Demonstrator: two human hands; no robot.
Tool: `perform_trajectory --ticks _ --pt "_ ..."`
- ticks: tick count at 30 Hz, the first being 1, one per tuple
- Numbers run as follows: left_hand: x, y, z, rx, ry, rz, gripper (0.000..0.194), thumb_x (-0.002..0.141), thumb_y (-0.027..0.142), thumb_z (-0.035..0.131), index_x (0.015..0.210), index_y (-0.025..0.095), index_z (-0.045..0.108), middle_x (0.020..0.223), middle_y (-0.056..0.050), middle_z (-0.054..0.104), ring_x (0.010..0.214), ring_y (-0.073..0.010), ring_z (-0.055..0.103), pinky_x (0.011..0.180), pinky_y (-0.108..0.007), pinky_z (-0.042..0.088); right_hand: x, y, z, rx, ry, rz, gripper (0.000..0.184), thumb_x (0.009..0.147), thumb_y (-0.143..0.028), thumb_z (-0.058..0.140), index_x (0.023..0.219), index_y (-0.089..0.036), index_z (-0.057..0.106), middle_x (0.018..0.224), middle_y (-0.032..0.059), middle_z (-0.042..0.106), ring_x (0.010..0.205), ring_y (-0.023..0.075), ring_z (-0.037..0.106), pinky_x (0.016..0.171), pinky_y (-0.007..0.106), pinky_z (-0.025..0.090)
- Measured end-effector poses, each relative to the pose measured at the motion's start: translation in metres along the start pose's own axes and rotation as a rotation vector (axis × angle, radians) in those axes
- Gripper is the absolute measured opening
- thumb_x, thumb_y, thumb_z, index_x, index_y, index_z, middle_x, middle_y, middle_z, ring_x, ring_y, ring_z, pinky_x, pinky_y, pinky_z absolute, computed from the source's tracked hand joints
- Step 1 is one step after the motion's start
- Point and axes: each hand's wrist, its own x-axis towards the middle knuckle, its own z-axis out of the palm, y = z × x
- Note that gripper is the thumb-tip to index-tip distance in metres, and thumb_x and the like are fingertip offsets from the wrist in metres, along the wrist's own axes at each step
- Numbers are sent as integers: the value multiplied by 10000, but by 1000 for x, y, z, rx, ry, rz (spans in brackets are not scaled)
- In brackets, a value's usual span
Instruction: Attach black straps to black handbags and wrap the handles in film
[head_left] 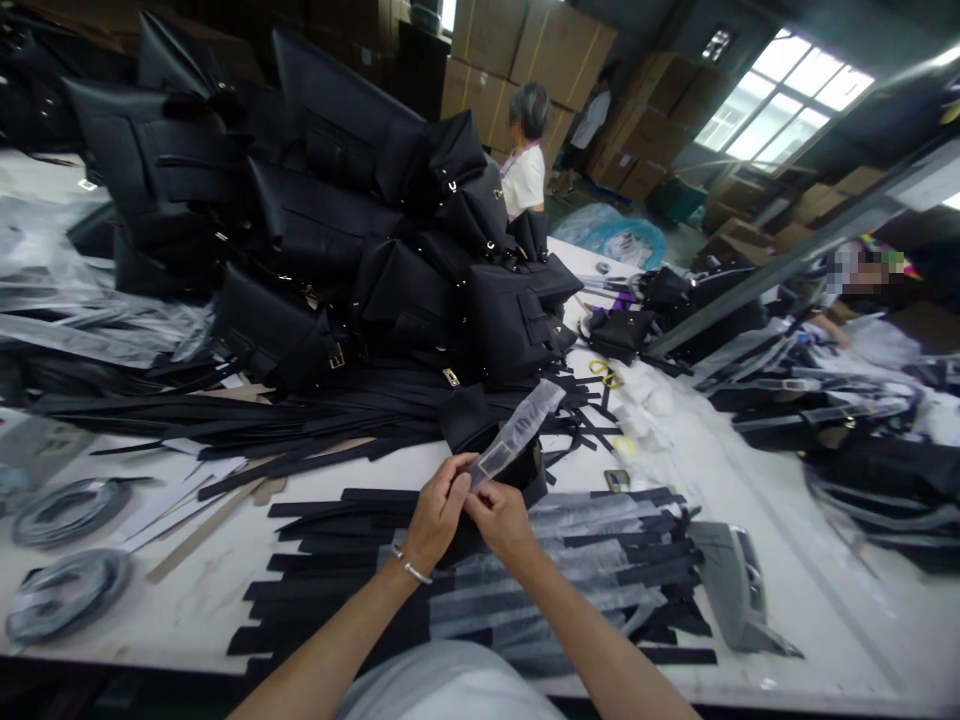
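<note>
Both of my hands meet over the white table, pinching the near end of a clear plastic sleeve that slants up and to the right. My left hand, with a thin bracelet on the wrist, grips the sleeve's end from the left. From the right, my right hand pinches the same end. A small dark-edged piece shows inside the sleeve near my fingers. Below my hands lie several black straps, some wrapped in clear plastic.
A tall heap of black handbags fills the back left of the table. Coiled rolls lie at the near left. Yellow scissors and more bags sit to the right. A person in a white top stands behind, near stacked cardboard boxes.
</note>
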Motion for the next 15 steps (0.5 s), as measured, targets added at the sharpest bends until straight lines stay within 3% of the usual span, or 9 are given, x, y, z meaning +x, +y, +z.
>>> perform_trajectory --ticks 3,5,7,9,10,12,15 --pt "0 -8 -3 214 2 33 283 890 354 442 1047 191 611 1096 -89 631 1086 -259 531 1052 -457 301 -3 -2 2 -37 -63 -57 304 829 -307 562 561 -167 595 495 -45 490 478 85 418 486 209 312" --pt "0 -12 -5 284 -5 44 272 884 382 443 978 195 617 1075 -79 634 1087 -261 518 1083 -487 227 -8 2 -9 -63 -75 -126 237 827 -306 592 632 -179 634 572 -27 572 532 97 485 541 211 368" --pt "0 -13 -4 232 -19 -10 286 905 409 401 927 202 596 999 -58 634 1000 -238 542 1022 -452 311 -16 12 -27 -73 -4 -194 155 830 -315 609 745 -201 667 716 11 647 679 137 566 673 242 436" --pt "1 -11 0 125 3 -96 328 926 436 351 836 201 562 838 -31 603 841 -206 551 851 -365 417 -25 32 -48 -68 167 -176 125 835 -316 601 858 -217 673 865 54 666 869 190 583 836 323 446" --pt "2 -10 3 69 30 -125 351 933 444 334 792 199 541 761 -16 566 768 -190 537 770 -324 425 -30 44 -57 -48 269 -102 147 835 -323 592 908 -218 665 927 73 659 937 213 572 887 367 435" --pt "9 -5 14 -30 105 -133 371 942 448 322 767 193 527 672 7 494 676 -165 495 679 -277 400 -37 70 -71 91 397 185 228 813 -347 596 996 -216 630 1030 94 637 1004 242 560 909 419 438" --pt "32 8 38 -138 151 -48 380 953 435 310 786 181 537 631 25 429 600 -139 427 622 -252 362 -44 98 -69 369 315 584 385 761 -404 626 1084 -200 570 1003 98 650 860 258 630 735 434 525"
